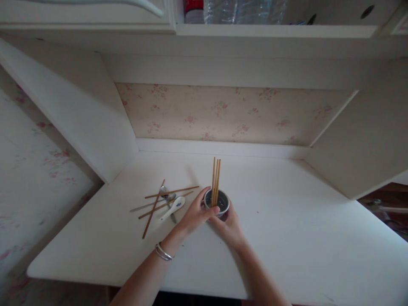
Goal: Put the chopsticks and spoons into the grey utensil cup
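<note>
Both hands are wrapped round a dark round cup (225, 203) with a pale rim. My left hand (196, 211) grips its left side, the thumb across the near rim. On the right and near side, my right hand (231, 227) is closed on the same cup. Wooden chopsticks (216, 180) stand upright inside it, rising well above the rim. Left of my left hand lies a loose pile: wooden chopsticks (152, 219) crossing each other, a white ceramic spoon (177, 205) with a blue mark, and metal spoons (163, 191). Whether the cup touches the desk is hidden by my hands.
A white desk (293, 229) spreads under everything, with side panels (76, 102) left and right and a floral back wall (219, 112). Overhead, a shelf (274, 32) holds clear plastic bottles (237, 12) and a red item (194, 6).
</note>
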A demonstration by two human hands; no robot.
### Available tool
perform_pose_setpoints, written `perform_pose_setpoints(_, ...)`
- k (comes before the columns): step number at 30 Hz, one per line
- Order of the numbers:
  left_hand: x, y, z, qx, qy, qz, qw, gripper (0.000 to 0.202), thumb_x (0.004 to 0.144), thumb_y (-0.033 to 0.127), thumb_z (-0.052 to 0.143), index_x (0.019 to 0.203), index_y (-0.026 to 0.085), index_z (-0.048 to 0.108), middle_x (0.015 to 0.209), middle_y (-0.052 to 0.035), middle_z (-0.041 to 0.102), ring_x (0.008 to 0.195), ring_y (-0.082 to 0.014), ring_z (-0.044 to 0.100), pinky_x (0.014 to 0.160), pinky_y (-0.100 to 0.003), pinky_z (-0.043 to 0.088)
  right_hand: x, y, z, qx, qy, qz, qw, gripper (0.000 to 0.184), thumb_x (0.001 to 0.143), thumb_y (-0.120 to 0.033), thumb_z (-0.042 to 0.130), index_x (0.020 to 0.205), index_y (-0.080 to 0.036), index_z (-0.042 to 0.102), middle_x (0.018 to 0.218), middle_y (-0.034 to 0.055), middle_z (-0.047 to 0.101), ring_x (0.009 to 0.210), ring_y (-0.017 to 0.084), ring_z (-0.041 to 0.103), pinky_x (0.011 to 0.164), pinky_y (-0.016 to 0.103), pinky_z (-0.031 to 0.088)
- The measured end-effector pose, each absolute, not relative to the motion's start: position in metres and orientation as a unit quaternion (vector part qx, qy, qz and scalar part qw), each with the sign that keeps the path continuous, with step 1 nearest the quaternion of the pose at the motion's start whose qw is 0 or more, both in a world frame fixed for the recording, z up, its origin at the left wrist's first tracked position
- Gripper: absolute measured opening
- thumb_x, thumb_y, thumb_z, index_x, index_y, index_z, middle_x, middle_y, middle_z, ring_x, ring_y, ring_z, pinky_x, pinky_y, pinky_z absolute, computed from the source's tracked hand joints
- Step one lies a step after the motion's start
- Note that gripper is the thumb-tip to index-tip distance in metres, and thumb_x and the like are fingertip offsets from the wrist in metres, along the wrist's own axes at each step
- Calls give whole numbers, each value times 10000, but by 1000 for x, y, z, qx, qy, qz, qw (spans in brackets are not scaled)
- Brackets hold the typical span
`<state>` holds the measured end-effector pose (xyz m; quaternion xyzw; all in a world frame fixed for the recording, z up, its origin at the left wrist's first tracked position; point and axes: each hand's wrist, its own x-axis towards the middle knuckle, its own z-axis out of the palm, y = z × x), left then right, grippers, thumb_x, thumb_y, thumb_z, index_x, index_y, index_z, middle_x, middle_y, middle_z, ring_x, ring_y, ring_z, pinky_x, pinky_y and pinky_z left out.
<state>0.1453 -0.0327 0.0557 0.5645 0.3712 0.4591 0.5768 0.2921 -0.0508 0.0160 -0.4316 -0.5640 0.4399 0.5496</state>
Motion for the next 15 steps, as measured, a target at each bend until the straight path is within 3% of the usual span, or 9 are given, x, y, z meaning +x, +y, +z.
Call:
perform_pose_setpoints(2, 148, -35, 49, 577, 331, 472, 579, 915, 603, 362, 874, 1381, 182, 428, 1368, -145, 539, 1260, -295, 512, 1091, -427, 384, 295, -54, 13, -406, -579, 462, 536, 712, 754, -336, 767, 1377, -238, 436, 1331, 118, 593, 1209, 288, 578, 1044, 497, 451)
perform_pose_setpoints(5, 151, -32, 44, 594, 333, 479, 555, 837, 571, 282, 893, 1302, 192, 494, 1285, -125, 595, 1202, -283, 553, 1078, -443, 390, 303, -65, 7, -411, -575, 458, 539, 743, 784, -337, 726, 1429, -291, 361, 1458, 103, 474, 1304, 293, 493, 1076, 520, 412)
perform_pose_setpoints(8, 152, -30, 44, 587, 340, 482, 555, 764, 582, 254, 881, 1259, 198, 530, 1234, -105, 626, 1140, -269, 586, 1034, -436, 427, 307, -85, 15, -485, -554, 320, 596, 681, 804, -321, 679, 1415, -303, 379, 1505, 87, 397, 1386, 293, 374, 1125, 558, 318)
perform_pose_setpoints(11, 153, -32, 47, 574, 331, 486, 571, 752, 553, 230, 884, 1225, 186, 550, 1175, -102, 650, 1059, -257, 617, 963, -402, 479, 295, -100, 47, -537, -562, 160, 608, 405, 841, -291, 639, 1231, -239, 542, 1214, 96, 606, 1159, 264, 562, 1025, 490, 426)
perform_pose_setpoints(13, 154, -34, 49, 558, 352, 463, 591, 684, 569, 213, 857, 1194, 194, 579, 1113, -87, 665, 1008, -243, 636, 900, -364, 514, 274, -99, 76, -526, -635, 150, 546, 192, 897, -273, 569, 1078, -233, 616, 1000, 64, 671, 942, 215, 638, 868, 371, 509)
perform_pose_setpoints(15, 154, -34, 50, 530, 416, 430, 601, 555, 642, 210, 786, 1170, 232, 615, 1020, -55, 670, 983, -234, 647, 831, -338, 535, 246, -86, 101, -495, -726, 178, 444, 199, 930, -266, 510, 1084, -231, 631, 967, 59, 699, 875, 190, 663, 788, 301, 522)
